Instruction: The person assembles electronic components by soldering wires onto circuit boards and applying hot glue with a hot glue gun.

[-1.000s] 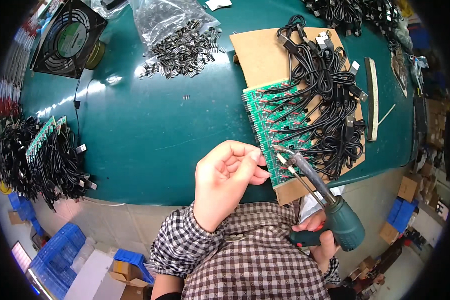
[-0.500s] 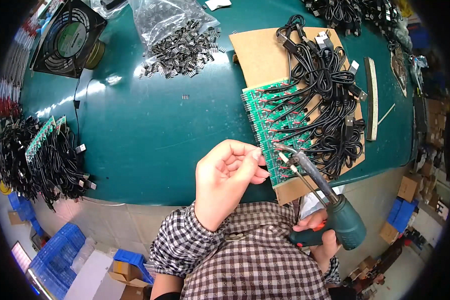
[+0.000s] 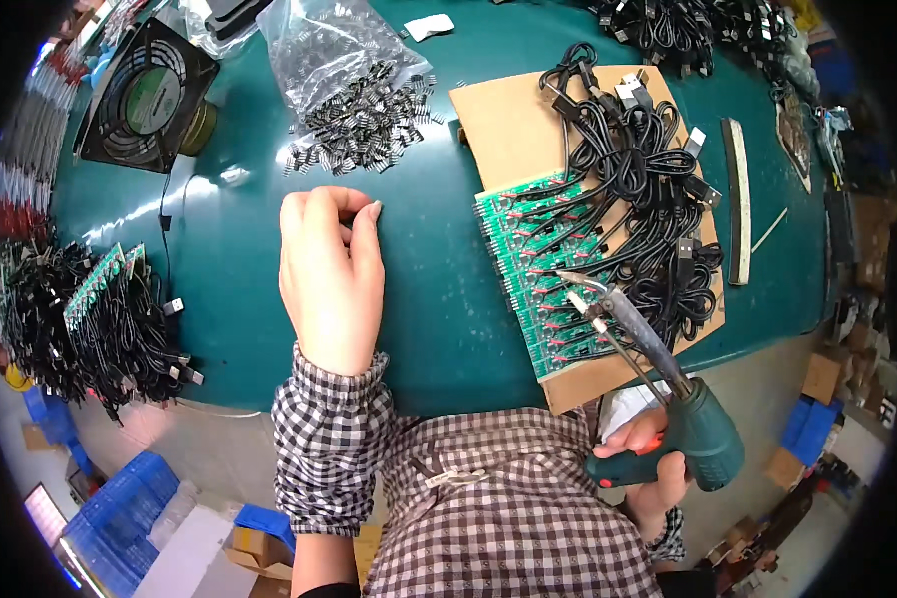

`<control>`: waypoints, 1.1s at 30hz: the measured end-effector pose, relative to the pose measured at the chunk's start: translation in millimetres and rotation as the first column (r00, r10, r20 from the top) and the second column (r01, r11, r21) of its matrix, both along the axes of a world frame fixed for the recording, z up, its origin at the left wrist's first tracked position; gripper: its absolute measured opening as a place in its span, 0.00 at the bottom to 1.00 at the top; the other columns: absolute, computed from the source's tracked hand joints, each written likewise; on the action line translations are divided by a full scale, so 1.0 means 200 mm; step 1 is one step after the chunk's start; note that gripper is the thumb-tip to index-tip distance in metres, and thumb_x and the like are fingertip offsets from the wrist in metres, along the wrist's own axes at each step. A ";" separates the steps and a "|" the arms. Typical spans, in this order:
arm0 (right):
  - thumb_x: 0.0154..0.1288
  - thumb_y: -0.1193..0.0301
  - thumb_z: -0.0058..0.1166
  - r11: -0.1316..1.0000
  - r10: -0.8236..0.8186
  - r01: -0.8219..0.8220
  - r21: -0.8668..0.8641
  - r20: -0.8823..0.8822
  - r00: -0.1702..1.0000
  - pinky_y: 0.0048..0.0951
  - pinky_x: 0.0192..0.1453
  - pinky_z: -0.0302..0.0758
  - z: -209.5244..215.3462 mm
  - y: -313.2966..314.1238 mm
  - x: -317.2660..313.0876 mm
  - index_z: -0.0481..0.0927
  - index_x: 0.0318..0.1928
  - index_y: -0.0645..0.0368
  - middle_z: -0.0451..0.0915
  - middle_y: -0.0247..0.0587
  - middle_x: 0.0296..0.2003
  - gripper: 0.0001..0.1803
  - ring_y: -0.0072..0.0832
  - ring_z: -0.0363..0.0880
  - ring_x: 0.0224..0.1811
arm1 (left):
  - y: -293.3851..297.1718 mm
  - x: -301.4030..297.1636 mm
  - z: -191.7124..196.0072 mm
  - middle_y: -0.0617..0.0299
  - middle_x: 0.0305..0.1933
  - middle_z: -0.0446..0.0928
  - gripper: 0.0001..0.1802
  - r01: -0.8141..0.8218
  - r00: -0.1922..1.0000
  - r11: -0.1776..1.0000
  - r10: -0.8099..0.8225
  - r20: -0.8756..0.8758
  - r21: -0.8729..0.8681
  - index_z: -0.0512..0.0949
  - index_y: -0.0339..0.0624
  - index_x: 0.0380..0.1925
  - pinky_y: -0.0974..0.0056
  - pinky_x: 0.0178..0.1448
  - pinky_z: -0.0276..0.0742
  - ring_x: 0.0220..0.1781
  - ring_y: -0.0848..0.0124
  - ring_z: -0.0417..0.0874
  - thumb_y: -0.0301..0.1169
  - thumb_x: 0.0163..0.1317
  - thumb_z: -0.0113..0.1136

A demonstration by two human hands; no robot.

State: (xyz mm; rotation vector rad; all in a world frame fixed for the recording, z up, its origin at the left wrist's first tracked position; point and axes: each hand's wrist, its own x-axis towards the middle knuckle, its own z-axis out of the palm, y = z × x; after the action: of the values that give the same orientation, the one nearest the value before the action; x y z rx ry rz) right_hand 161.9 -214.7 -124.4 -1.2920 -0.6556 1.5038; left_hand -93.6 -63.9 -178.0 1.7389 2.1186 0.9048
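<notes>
My left hand (image 3: 331,274) is over the green table, just below a heap of small black pin headers (image 3: 364,120). Its thumb and fingers are pinched together; whatever is between them is hidden. My right hand (image 3: 658,478) grips the green handle of a soldering gun (image 3: 703,434). The gun's bent metal tip (image 3: 578,281) reaches over a panel of green circuit boards (image 3: 513,249); I cannot tell whether it touches. Pin headers line the panel's left edge. Black USB cables (image 3: 648,164) run from the boards, joined by red and black wires.
The panel and cables lie on a cardboard sheet (image 3: 503,115). A black fan (image 3: 148,95) stands at the far left. Nearer on the left are more boards with bundled cables (image 3: 125,324). A pale strip (image 3: 736,199) lies to the right, and a clear plastic bag (image 3: 319,50) behind the headers.
My left hand has moved left and away from the board panel, to where a single pin header lay. My right hand still holds the soldering gun, its tip slightly higher over the boards.
</notes>
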 end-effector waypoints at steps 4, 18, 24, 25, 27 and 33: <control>0.53 0.50 0.55 0.997 0.031 -0.032 -0.068 -0.008 0.999 0.37 0.44 0.78 0.02 0.00 0.02 0.68 0.38 0.68 0.73 0.50 0.34 0.29 0.36 0.77 0.38 | 0.00 0.02 0.01 0.60 0.29 0.68 0.06 -0.025 0.993 0.998 0.018 0.121 0.057 0.72 0.37 0.28 0.67 0.31 0.69 0.22 0.71 0.70 0.24 0.51 0.59; 0.55 0.50 0.54 0.991 0.081 -0.088 -0.100 -0.077 0.994 0.37 0.47 0.75 0.01 0.01 0.05 0.69 0.37 0.66 0.74 0.50 0.37 0.28 0.35 0.77 0.39 | -0.06 0.03 0.03 0.61 0.30 0.75 0.05 -0.093 0.913 0.995 0.097 0.396 -0.029 0.71 0.32 0.31 0.75 0.34 0.73 0.28 0.79 0.75 0.24 0.61 0.51; 0.54 0.50 0.54 0.993 0.063 -0.072 -0.095 -0.090 0.994 0.37 0.47 0.75 0.01 0.00 0.05 0.69 0.37 0.66 0.74 0.49 0.36 0.28 0.34 0.76 0.40 | -0.15 0.09 0.13 0.57 0.28 0.77 0.07 -0.005 0.592 0.976 0.177 0.786 -0.216 0.72 0.31 0.34 0.75 0.31 0.74 0.25 0.76 0.77 0.26 0.61 0.52; 0.54 0.50 0.54 0.993 0.065 -0.073 -0.094 -0.088 0.994 0.37 0.47 0.75 0.00 -0.01 0.05 0.69 0.37 0.66 0.74 0.49 0.36 0.28 0.34 0.76 0.40 | -0.17 0.08 0.14 0.56 0.28 0.77 0.08 0.078 0.510 0.956 0.206 0.835 -0.284 0.72 0.30 0.34 0.74 0.31 0.75 0.26 0.75 0.77 0.26 0.60 0.52; 0.54 0.50 0.54 0.994 0.071 -0.078 -0.080 -0.087 0.994 0.37 0.47 0.76 0.00 -0.01 0.05 0.69 0.37 0.66 0.74 0.49 0.36 0.28 0.34 0.76 0.40 | -0.19 0.08 0.14 0.56 0.28 0.77 0.09 0.208 0.337 0.904 0.293 0.895 -0.374 0.73 0.30 0.34 0.73 0.31 0.76 0.26 0.74 0.78 0.28 0.60 0.52; 0.54 0.51 0.55 0.997 0.045 -0.050 -0.058 -0.078 0.996 0.37 0.46 0.76 0.00 -0.03 0.03 0.70 0.38 0.67 0.73 0.50 0.36 0.28 0.35 0.76 0.39 | -0.26 0.10 0.13 0.55 0.33 0.77 0.10 0.366 0.070 0.848 0.385 0.920 -0.383 0.73 0.30 0.38 0.73 0.37 0.79 0.32 0.74 0.79 0.27 0.62 0.50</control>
State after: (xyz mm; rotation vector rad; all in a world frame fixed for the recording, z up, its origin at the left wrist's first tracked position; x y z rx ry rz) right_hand 167.4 -219.7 -123.7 -1.2650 -0.5993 1.6146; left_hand -74.2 -115.9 -152.2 0.3345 1.0872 0.9163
